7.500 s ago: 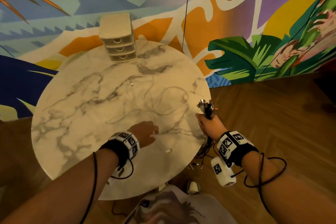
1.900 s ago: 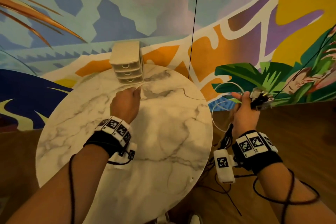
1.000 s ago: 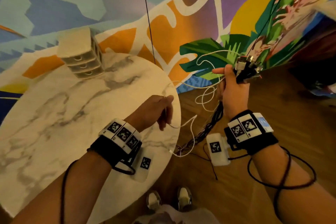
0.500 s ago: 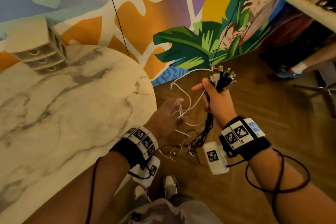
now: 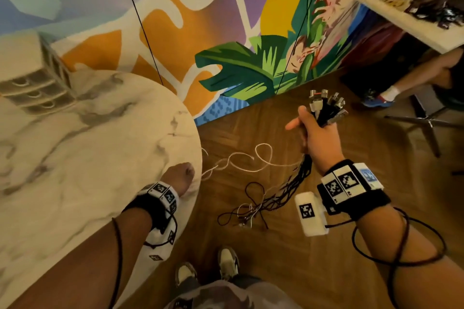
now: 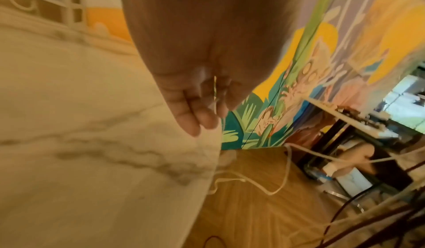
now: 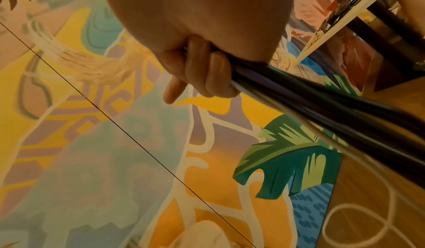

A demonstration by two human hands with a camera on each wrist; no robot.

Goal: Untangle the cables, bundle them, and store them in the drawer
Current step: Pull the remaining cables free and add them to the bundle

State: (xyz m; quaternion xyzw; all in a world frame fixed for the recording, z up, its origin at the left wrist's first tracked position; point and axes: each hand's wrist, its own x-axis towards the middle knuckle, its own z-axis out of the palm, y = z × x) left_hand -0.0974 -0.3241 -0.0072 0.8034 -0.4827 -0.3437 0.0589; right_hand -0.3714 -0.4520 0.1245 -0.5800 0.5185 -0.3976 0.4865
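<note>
My right hand [image 5: 316,136] grips a thick bundle of mostly black cables [image 5: 292,190] [image 7: 322,106] out over the wooden floor. The connector ends [image 5: 326,105] stick up above its fist, and the tails hang down to a tangle on the floor [image 5: 248,216]. A thin white cable [image 5: 241,163] [image 6: 286,168] runs in loops from the bundle to my left hand [image 5: 179,178] [image 6: 200,113]. That hand is at the edge of the round marble table [image 5: 88,158], its fingers curled together on the cable's end. The small cream drawer unit [image 5: 37,83] [image 6: 46,2] stands at the table's far side, drawers closed.
A painted wall with a thin black cord [image 5: 140,20] backs the table. At the right are a second table [image 5: 414,20] with dark items, a chair base [image 5: 426,120], and another person's leg and shoe [image 5: 381,98]. My shoes [image 5: 226,263] are below.
My left hand left the hanging cables and went back to the table edge, drawing the white cable out sideways. The right hand lowered a little, still gripping the bundle.
</note>
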